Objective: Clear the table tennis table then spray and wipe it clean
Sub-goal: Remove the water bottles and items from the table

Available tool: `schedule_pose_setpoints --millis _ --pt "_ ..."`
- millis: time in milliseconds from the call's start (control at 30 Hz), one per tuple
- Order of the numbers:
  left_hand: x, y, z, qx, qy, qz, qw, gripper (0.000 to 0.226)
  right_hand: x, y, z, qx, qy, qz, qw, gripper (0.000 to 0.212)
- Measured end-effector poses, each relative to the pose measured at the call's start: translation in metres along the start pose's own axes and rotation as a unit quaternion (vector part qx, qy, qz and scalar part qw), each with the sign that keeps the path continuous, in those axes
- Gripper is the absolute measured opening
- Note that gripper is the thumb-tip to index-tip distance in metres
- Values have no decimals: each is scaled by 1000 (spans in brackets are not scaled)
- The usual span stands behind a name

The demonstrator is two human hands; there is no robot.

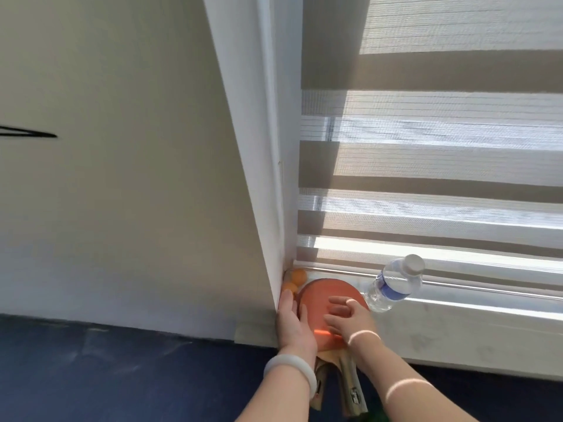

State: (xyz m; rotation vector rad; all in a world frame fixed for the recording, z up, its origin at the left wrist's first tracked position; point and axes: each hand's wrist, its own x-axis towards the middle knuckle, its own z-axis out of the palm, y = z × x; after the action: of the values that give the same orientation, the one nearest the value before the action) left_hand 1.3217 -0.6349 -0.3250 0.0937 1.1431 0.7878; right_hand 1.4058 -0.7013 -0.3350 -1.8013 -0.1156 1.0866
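Observation:
Two red table tennis paddles [316, 300] lie stacked on the white window sill [441, 318], their wooden handles [350, 388] sticking out over the edge toward me. My left hand [294, 324] rests against the left edge of the top paddle, fingers straight. My right hand [347, 315] lies on the red face with relaxed fingers. Three orange balls [297, 277] sit in the corner of the sill by the wall, just beyond my left fingertips.
A clear plastic water bottle [393, 283] with a blue label stands on the sill right of the paddles. Striped blinds [426, 178] cover the window behind. A white wall pillar [274, 208] borders the sill on the left. Dark blue surface [122, 376] below.

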Motion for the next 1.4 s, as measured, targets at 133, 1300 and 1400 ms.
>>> schedule_pose_setpoints --millis 133,1300,1400 --pt "0 1 -7 13 2 -17 1000 20 -2 1 2 -1 1 2 1000 37" --pt "-184 42 -201 -13 25 138 990 32 -173 47 47 -164 -281 -67 943 18" --pt "-212 79 -255 -59 56 179 980 29 -210 48 106 -200 -340 -83 915 18"
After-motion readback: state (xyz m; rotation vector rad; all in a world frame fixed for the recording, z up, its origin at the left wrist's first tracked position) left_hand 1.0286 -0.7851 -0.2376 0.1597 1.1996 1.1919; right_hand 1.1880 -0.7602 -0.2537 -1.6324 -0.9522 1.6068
